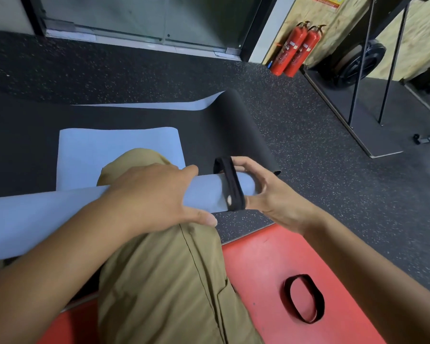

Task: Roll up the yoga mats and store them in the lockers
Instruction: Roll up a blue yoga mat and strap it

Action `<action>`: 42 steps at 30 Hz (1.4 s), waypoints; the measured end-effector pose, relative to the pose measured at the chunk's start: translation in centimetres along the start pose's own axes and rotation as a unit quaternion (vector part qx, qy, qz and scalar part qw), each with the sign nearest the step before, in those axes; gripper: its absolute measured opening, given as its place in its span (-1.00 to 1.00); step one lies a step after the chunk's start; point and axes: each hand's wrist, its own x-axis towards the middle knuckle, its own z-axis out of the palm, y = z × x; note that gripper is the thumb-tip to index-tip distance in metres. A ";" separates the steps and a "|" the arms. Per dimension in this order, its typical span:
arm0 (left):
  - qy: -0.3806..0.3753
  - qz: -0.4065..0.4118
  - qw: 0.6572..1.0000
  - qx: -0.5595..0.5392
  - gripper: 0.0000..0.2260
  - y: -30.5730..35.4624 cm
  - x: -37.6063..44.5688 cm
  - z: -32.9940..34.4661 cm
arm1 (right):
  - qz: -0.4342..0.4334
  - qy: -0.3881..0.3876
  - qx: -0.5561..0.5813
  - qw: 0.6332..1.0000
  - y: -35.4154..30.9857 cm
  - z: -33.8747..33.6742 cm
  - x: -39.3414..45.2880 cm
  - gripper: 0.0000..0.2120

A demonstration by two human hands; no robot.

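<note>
left hand [157,194] gripping rolled mat [47,217], right hand [266,192] pinching black strap [230,184]

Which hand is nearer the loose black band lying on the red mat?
Right. The right hand is at the rolled mat's end, above the loose black band; the left hand grips the roll farther left.

Person: both forearms bare, no sleeves in view. Hands bare: left hand [157,197], right hand [266,192]. Khaki trousers [164,281], dark seam stitched down the leg.
</note>
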 end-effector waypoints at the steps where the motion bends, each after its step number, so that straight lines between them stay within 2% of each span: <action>1: 0.004 -0.001 1.000 0.006 -0.38 0.1 -0.1 0.0 | 0.002 0.002 -0.014 1.000 0.1 0.2 0.1 -0.39; 3: 0.009 -0.003 1.000 0.016 -0.38 0.2 -0.3 0.1 | -0.008 -0.010 -0.066 0.998 0.1 0.0 0.2 -0.41; 5: 0.012 -0.002 1.000 0.029 -0.38 0.3 -0.5 0.1 | -0.029 -0.029 -0.200 0.979 -0.5 -0.4 0.1 -0.40; 7: 0.008 -0.003 0.999 0.030 -0.37 0.4 -0.6 0.0 | -0.068 -0.014 -0.418 0.906 -1.1 -0.6 0.2 -0.36; 9: 0.003 -0.007 1.000 0.027 -0.35 0.5 -0.6 -0.2 | -0.097 -0.007 -0.546 0.832 -1.6 -0.1 0.5 -0.35; 11: -0.001 -0.013 1.000 0.024 -0.33 0.7 -0.5 -0.3 | -0.092 -0.015 -0.586 0.805 -2.2 1.1 0.8 -0.30; 15: 0.001 -0.037 0.999 0.019 -0.28 0.9 -0.5 -0.4 | -0.088 -0.024 -0.607 0.789 -2.8 2.7 1.4 -0.25; 18: -0.002 -0.049 0.999 0.020 -0.21 0.7 -0.8 -0.5 | -0.088 -0.024 -0.585 0.806 -2.7 2.8 1.5 -0.22; 22: 0.022 -0.023 0.999 0.003 -0.06 0.2 -1.2 -0.3 | -0.091 -0.027 -0.543 0.834 -2.9 3.0 1.4 -0.21; 26: 0.021 -0.020 0.999 -0.028 0.03 -0.2 -1.9 -0.7 | -0.105 -0.006 -0.563 0.819 -3.9 2.7 0.9 -0.23; 29: 0.009 -0.020 0.999 -0.028 0.05 -0.6 -2.5 -1.2 | -0.120 0.010 -0.581 0.805 -4.8 2.2 0.3 -0.25; 32: 0.003 -0.018 0.998 -0.060 0.06 -1.1 -3.0 -1.8 | -0.134 0.018 -0.576 0.806 -5.3 2.0 -0.2 -0.21; 37: 0.002 -0.023 0.991 -0.133 -0.06 -2.1 -3.2 -2.5 | -0.168 0.028 -0.517 0.839 -6.1 1.3 -0.4 -0.04; 42: 0.015 -0.025 0.986 -0.163 0.02 -3.1 -3.5 -3.0 | -0.200 0.034 -0.452 0.869 -6.6 0.5 -0.5 -0.10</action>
